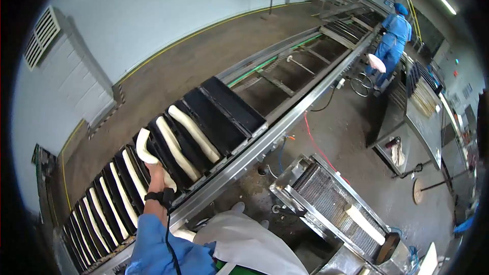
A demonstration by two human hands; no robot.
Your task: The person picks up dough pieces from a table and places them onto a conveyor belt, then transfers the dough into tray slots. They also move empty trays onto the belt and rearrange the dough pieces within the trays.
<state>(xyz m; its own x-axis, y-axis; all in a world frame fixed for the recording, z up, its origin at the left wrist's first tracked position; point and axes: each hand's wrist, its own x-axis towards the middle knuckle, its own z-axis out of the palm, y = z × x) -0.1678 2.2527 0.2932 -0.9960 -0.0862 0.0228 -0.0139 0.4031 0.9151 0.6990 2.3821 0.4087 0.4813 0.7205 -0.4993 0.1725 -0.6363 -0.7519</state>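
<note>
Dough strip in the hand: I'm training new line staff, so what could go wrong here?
The dough strip bends in the left hand above the black trays; it could stretch or land across two grooves. The cable from the wrist strap hangs beside the conveyor rail and might snag.

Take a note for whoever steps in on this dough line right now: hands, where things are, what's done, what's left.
Left hand: shut on one end of the pale long dough strip, which curves up over the black grooved metal trays on the conveyor line.
Right hand: not in view.
Done: most trays hold laid dough strips in rows.
Left: held strip not yet flat; the farthest black tray looks empty; a pale dough piece waits on the steel mesh belt.
</note>
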